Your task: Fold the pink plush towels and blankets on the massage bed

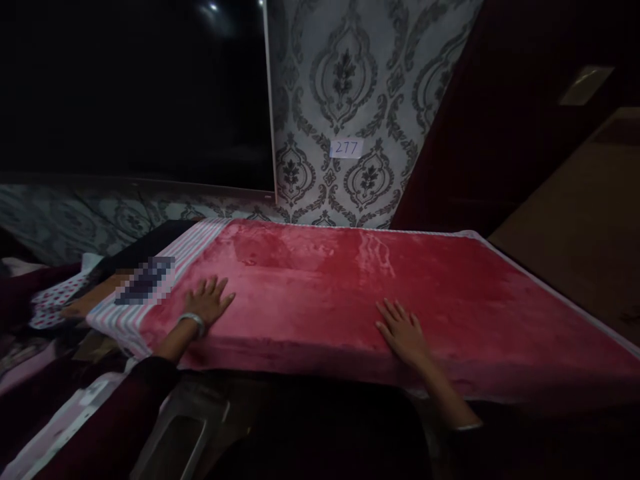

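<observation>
A red plush cloth (pixel 310 303) is spread over a long flat surface and hangs over its front edge. Palm down, my left hand (pixel 207 300) rests near the cloth's left end with its fingers spread. Further right, my right hand (pixel 403 333) lies flat near the front edge, fingers apart. Neither hand grips anything. A striped cloth (pixel 200 237) borders the red one on the left, with a blurred dark item (pixel 147 280) lying on it.
A large dark screen (pixel 135 93) is on the patterned wall (pixel 345 73), beside a paper label (pixel 346 148) reading 277. At the right stands a brown board (pixel 580 220). A dotted cloth (pixel 55 297) lies at the left, and a grey plastic frame (pixel 200 427) shows below.
</observation>
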`<state>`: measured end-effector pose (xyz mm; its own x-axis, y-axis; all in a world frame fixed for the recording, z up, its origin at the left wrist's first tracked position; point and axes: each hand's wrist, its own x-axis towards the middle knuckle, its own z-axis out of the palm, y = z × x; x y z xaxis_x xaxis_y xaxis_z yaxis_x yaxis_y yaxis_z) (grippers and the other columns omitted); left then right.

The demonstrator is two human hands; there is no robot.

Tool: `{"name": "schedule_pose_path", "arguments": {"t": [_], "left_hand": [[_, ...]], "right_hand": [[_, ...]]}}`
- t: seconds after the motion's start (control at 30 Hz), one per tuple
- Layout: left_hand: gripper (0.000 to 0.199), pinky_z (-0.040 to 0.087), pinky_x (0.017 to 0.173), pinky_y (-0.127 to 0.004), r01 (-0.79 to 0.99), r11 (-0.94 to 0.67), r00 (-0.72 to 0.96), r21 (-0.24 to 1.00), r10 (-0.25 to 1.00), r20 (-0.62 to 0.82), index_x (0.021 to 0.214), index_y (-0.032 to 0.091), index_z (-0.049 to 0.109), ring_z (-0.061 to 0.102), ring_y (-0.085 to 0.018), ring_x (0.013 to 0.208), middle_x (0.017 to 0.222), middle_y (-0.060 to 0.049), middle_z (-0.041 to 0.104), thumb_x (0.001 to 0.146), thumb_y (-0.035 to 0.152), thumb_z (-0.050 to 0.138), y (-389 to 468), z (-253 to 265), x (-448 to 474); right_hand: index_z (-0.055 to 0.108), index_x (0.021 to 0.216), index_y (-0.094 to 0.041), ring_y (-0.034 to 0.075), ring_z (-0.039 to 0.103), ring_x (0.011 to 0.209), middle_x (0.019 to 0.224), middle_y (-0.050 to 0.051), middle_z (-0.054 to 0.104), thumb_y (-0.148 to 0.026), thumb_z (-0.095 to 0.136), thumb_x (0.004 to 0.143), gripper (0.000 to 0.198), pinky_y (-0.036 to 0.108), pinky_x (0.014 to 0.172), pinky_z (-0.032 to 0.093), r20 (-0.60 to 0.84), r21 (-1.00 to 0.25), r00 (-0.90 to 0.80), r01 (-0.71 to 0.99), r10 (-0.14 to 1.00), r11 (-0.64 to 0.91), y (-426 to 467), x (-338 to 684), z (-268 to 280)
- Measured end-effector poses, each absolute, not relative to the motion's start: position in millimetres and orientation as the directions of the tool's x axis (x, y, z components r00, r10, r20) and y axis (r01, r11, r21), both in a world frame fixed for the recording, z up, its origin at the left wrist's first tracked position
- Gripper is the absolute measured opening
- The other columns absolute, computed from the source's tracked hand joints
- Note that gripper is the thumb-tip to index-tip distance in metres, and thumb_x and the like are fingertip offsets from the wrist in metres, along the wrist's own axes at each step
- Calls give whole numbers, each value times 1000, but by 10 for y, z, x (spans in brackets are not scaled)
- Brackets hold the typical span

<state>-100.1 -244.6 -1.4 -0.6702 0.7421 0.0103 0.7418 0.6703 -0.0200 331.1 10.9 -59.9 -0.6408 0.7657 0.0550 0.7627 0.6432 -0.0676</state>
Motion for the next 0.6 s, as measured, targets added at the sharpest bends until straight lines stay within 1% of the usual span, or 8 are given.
{"name": "schedule_pose_path", "arguments": {"t": [0.1,0.17,0.23,0.3,0.37,0.43,0.5,0.6], "left_hand": [[76,19,118,-68,748,664,-663,-18,748,42,155,24,31,27,-39,147,162,-14,27,92,59,55,-2336,56,-1007],[74,18,120,-64,778,628,-626,-15,778,54,157,29,28,21,-38,150,164,-11,25,94,60,51,-2042,60,-902],[68,17,122,-58,847,532,-531,-6,846,46,158,35,25,15,-33,153,165,-4,24,96,58,43,-1630,30,-743],[64,14,123,-59,938,346,-346,20,938,2,158,32,26,14,-31,153,165,-5,22,98,53,39,-1220,-22,-641],[62,13,121,-62,963,263,-261,52,964,-43,156,29,31,17,-31,153,164,-9,24,99,51,38,-922,-74,-703],[62,14,120,-64,957,282,-278,64,958,-73,156,27,32,19,-32,152,164,-10,25,99,50,38,-794,-105,-960],[62,14,120,-63,927,371,-366,47,926,-94,157,29,28,17,-31,153,165,-8,21,99,49,36,-817,-100,-1360],[61,10,122,-60,840,543,-538,5,834,-122,158,32,24,11,-27,154,167,-4,15,100,48,33,-962,-17,-2029]], "right_hand": [[36,155,-31,29,24,151,163,6,31,-45,28,102,55,61,116,27,77,-80,-545,832,835,549,303,3450,-568],[36,155,-29,30,23,151,164,7,29,-44,28,103,55,61,116,27,101,-97,-517,845,850,525,464,3338,-470],[35,156,-30,30,23,151,164,7,27,-43,29,103,55,61,116,27,121,-110,-561,812,819,573,635,3090,-370],[36,155,-30,29,23,151,165,7,27,-43,30,103,55,60,117,26,119,-111,-638,753,761,649,810,2805,-333],[39,154,-29,29,25,151,163,6,30,-42,30,102,54,59,119,23,110,-95,-705,694,701,713,996,2602,-393],[42,152,-30,27,28,150,162,5,34,-42,28,101,54,58,120,21,131,-71,-755,639,642,766,1226,2558,-544],[43,151,-31,26,30,149,160,4,37,-44,25,101,55,56,119,24,180,-50,-788,590,588,806,1538,2682,-739],[50,147,-26,27,35,146,157,7,42,-49,24,97,61,55,116,31,198,-30,-767,617,610,786,2146,3045,-980]]}}
